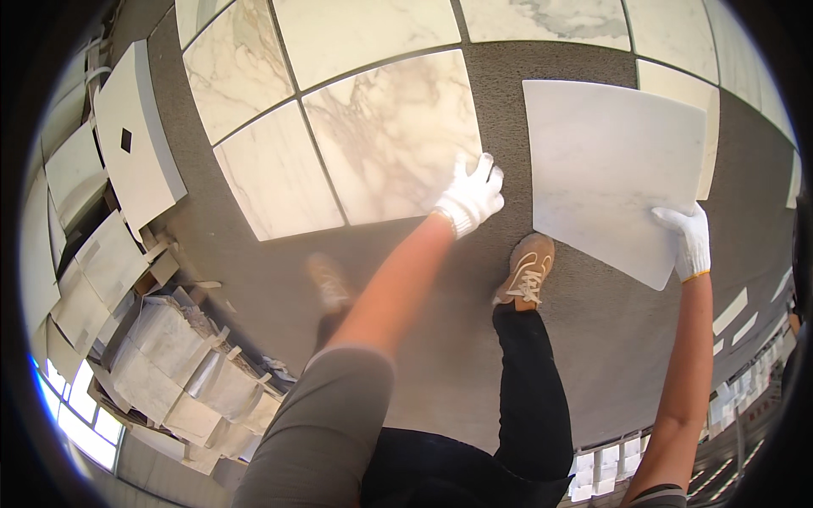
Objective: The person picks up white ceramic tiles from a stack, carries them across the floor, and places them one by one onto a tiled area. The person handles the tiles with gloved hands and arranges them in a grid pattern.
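Note:
My right hand (688, 240), in a white knit glove, grips the right edge of a pale grey-white marble tile (614, 173), thumb on its face. That tile is tilted, and one lower corner is close to the tip of my right shoe. My left hand (472, 196), also gloved and slightly blurred, is stretched out with its fingers apart. It is over the lower right corner of a large brown-veined marble tile (394, 135) in the laid-out group. Whether the fingertips touch that tile's edge I cannot make out. Part of another cream tile (711, 127) shows behind the pale one.
More veined tiles (364, 38) lie in rows on the dark grey floor (449, 330), with narrow gaps between them. Stacked slabs (161, 364) and a panel with a black diamond (140, 135) stand on the left. My shoes (529, 262) are just below the tiles.

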A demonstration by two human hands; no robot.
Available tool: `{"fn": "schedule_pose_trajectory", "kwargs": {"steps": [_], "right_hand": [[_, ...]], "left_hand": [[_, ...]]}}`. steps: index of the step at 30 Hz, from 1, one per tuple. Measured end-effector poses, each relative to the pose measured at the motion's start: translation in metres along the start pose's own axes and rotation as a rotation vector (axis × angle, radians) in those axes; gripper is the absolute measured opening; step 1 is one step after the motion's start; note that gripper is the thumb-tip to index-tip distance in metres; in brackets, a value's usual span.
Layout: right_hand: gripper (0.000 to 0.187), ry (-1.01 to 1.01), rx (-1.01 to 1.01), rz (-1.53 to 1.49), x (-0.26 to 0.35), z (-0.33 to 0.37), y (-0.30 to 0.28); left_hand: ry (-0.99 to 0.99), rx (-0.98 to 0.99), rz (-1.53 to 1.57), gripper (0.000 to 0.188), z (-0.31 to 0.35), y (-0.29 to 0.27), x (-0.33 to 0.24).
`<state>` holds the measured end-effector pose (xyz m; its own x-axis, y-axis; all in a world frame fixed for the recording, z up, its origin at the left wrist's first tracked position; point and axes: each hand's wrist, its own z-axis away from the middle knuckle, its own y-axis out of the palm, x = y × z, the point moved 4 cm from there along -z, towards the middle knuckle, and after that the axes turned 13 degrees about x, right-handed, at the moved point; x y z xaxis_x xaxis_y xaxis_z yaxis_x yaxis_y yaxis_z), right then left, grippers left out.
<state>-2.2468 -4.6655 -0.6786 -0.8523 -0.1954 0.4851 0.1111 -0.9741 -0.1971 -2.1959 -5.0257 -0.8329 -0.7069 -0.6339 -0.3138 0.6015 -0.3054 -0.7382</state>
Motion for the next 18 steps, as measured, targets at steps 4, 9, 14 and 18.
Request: {"fn": "schedule_pose_trajectory", "kwargs": {"steps": [4, 9, 14, 18], "right_hand": [[0.034, 0.011, 0.021, 0.014, 0.004, 0.0, 0.001], [0.034, 0.004, -0.001, 0.008, 0.005, 0.003, 0.004], [0.031, -0.034, 0.023, 0.047, -0.006, -0.001, -0.007], [0.032, -0.095, 0.069, 0.014, -0.014, -0.005, -0.014]], "left_hand": [[0.005, 0.057, 0.008, 0.021, -0.003, -0.002, -0.001], [0.017, 0.146, 0.009, 0.022, -0.004, -0.004, 0.001], [0.02, 0.11, 0.044, 0.022, -0.003, -0.006, 0.0], [0.055, -0.011, 0.07, 0.021, 0.012, -0.012, 0.007]]}}
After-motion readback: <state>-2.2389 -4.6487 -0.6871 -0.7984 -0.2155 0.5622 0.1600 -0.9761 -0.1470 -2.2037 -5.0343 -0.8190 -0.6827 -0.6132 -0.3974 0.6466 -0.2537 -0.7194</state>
